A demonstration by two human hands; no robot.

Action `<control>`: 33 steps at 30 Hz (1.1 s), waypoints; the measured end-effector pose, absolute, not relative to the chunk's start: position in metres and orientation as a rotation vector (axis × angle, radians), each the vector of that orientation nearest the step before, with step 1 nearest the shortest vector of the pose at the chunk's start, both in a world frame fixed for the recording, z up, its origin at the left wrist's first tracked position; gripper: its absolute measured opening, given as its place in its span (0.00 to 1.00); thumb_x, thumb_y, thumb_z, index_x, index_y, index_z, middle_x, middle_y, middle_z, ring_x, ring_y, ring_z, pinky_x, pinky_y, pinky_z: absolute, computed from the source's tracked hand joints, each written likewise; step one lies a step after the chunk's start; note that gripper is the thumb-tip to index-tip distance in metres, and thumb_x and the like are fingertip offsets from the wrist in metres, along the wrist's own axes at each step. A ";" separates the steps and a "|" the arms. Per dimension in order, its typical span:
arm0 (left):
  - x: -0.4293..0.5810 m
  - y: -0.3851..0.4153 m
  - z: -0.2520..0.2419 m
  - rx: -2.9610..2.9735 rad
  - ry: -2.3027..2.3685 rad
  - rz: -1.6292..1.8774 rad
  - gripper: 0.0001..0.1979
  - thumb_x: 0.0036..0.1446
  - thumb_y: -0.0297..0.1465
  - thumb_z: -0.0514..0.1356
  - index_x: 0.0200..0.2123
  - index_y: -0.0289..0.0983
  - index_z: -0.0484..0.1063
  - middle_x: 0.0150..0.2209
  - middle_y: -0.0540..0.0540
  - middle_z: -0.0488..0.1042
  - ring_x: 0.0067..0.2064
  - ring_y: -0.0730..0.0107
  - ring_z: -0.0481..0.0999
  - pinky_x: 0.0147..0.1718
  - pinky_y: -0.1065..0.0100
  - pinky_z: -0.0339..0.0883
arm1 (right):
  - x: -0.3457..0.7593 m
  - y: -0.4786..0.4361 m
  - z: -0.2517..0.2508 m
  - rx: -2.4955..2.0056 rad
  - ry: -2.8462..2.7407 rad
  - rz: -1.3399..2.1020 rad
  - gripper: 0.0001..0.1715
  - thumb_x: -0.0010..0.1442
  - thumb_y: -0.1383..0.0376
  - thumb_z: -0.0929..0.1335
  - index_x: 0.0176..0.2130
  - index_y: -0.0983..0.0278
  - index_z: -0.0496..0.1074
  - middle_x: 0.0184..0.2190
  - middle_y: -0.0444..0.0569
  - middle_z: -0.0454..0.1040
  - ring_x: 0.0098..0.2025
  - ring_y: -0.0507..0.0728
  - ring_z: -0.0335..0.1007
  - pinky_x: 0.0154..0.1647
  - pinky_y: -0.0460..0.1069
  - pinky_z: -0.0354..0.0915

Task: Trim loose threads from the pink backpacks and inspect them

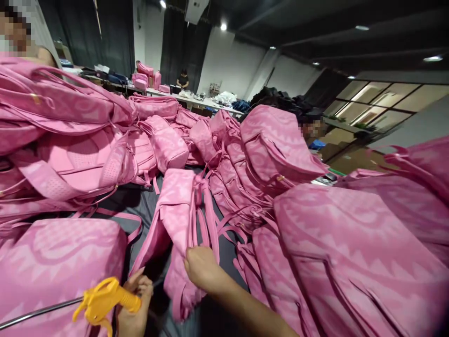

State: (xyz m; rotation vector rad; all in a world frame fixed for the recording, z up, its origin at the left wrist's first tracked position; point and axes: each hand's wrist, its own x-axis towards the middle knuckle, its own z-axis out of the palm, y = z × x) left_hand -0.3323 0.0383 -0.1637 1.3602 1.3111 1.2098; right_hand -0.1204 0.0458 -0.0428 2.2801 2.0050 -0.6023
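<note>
My left hand (135, 304) is closed around the handle of a yellow air blow gun (100, 299), whose long metal nozzle (42, 312) points left. Its fingertips are also at the lower edge of an open pink backpack (177, 203). My right hand (201, 267) is a closed fist gripping that backpack on its right side, near the hanging straps. The backpack stands upright in front of me, its flap side spread toward the left. Its inside is dark and mostly hidden.
Pink patterned backpacks are piled on the left (80, 154) and right (336, 234) over a dark cloth (145, 203). One lies close at lower left (66, 252). A person (44, 56) is at far left, another (183, 79) behind a long white table (196, 99).
</note>
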 end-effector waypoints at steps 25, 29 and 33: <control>-0.296 -0.013 -0.135 2.078 1.699 0.296 0.56 0.51 0.47 0.67 0.71 0.27 0.40 0.70 0.16 0.34 0.71 0.25 0.35 0.63 0.31 0.41 | -0.137 -0.183 -0.025 3.344 1.651 -1.719 0.32 0.61 0.38 0.63 0.45 0.62 0.67 0.25 0.46 0.74 0.24 0.56 0.73 0.26 0.50 0.71; -0.304 -0.032 -0.171 2.099 1.532 0.142 0.49 0.56 0.37 0.61 0.71 0.26 0.37 0.71 0.22 0.41 0.73 0.41 0.43 0.66 0.47 0.50 | -0.114 -0.205 -0.024 3.397 1.324 -1.805 0.28 0.61 0.41 0.62 0.46 0.60 0.60 0.24 0.41 0.72 0.23 0.55 0.73 0.24 0.50 0.71; -0.346 -0.073 -0.169 2.179 1.213 0.057 0.48 0.52 0.30 0.59 0.72 0.30 0.39 0.72 0.33 0.48 0.72 0.56 0.51 0.68 0.59 0.52 | -0.084 -0.215 -0.022 3.210 1.408 -2.013 0.27 0.59 0.44 0.65 0.47 0.60 0.62 0.30 0.45 0.75 0.29 0.57 0.76 0.32 0.52 0.74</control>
